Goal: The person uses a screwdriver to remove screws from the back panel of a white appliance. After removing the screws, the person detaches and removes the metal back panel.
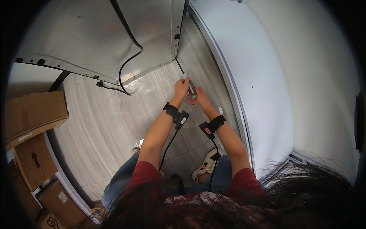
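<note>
"Looking down through the head view, what do you make out by the metal cabinet (99, 34)?"

"A slim, grey-handled screwdriver (192, 90). It's just off the cabinet's lower right corner, its long dark shaft running up to that corner. I can't tell whether the tip sits in a fastener."

"And the hands?"

"The left hand (182, 87) is the one nearer the cabinet, fingers closed around the front of the handle. The right hand (201, 99) is farther from the cabinet, at the butt end, with its fingers partly spread around it. Whether that one really grips, I can't tell."

"Something's on the wrists, too?"

"Black straps, each beside a small dark box, with cables trailing back, away from the cabinet."

"What else is about?"

"A black power cord (131, 42) hangs down the cabinet's face and bends near its foot; a black connector (100, 84) shows just beside the lower edge. Left of the cabinet, cardboard boxes (36, 112) are stacked. To its right runs a long white panel (244, 76) with a metal-edged border. The wood-grain floor (103, 129) stretches out in front of the cabinet, and a pale sneaker (206, 165) is planted there, well apart from it."
</note>
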Tool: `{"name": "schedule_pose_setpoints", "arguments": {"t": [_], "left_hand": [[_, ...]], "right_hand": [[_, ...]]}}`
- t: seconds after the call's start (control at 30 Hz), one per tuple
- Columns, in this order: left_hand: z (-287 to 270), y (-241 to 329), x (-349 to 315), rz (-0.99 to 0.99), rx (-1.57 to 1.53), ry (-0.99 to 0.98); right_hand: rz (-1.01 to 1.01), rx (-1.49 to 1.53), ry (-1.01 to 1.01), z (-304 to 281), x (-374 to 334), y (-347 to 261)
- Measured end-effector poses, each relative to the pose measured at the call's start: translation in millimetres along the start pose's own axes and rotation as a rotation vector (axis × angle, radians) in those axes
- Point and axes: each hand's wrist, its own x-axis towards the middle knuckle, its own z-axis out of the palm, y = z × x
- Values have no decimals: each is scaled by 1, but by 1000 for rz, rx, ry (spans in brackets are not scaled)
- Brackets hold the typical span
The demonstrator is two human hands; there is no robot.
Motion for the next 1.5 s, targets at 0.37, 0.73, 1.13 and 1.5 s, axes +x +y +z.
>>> {"name": "schedule_pose_setpoints", "arguments": {"t": [0.37, 0.73, 1.13, 1.5], "left_hand": [[-1, -3, 0, 1, 49, -2], [-8, -3, -6, -131, -43, -10], [-52, -7, 25, 42, -104, 373], [-47, 6, 17, 54, -208, 325]], "right_hand": [[-34, -109, -64, -1, -1, -3], [-71, -255, -75, -11, -1, 14], [17, -268, -340, -35, -28, 11], [41, -335, -269, -41, -28, 4]]}}
